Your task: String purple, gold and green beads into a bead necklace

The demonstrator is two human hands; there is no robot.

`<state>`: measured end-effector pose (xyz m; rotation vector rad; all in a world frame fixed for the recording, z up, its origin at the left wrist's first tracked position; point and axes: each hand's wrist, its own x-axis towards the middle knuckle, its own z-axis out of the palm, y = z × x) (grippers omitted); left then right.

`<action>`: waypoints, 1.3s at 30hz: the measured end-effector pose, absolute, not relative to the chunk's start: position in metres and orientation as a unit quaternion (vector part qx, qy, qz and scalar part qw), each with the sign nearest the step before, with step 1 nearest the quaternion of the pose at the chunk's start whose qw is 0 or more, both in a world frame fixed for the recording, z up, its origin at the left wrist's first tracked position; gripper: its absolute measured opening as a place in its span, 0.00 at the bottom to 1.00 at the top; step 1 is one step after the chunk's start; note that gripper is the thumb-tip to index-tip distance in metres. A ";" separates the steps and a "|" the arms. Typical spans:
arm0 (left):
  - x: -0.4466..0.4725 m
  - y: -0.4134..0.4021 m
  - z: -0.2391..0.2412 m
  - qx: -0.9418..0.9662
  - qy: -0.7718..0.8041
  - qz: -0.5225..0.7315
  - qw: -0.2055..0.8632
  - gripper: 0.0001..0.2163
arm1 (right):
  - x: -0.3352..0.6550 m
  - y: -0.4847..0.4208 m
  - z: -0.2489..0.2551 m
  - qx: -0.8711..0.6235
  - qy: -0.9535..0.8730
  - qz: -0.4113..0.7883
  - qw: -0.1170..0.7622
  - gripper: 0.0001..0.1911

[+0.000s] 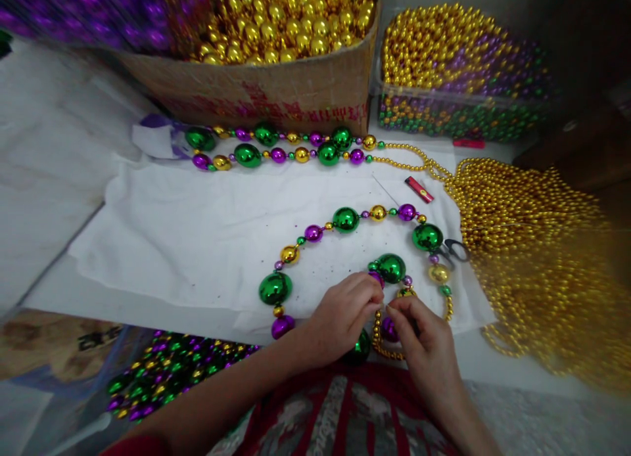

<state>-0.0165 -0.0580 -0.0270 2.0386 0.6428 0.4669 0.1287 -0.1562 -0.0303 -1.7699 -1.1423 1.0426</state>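
One head-worn camera looks forward and down from above and behind the left hand [345,309] and right hand [428,336], near them, the wearer's shirt [340,413] on their near side and the cardboard box [256,93] beyond

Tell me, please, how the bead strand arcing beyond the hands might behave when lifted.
The bead strand would probably hang floppy, since it curves loosely across the white cloth. Its large green beads look glossy, so they may feel slippery.
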 end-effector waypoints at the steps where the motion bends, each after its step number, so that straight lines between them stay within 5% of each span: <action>1: -0.016 -0.058 -0.027 0.831 0.257 0.189 0.455 0.08 | 0.128 -0.156 -0.031 -0.699 -0.453 0.398 0.385 0.10; 21: -0.014 -0.056 -0.038 0.822 0.250 0.194 0.474 0.08 | 0.128 -0.161 -0.040 -0.686 -0.599 0.206 0.357 0.11; 30: -0.013 -0.051 -0.035 0.830 0.200 0.155 0.496 0.07 | 0.141 -0.148 -0.039 -0.508 -0.120 0.710 0.473 0.14; 39: -0.016 -0.058 -0.027 0.806 0.267 0.238 0.472 0.04 | 0.139 -0.142 -0.036 -0.502 -0.039 0.698 0.509 0.16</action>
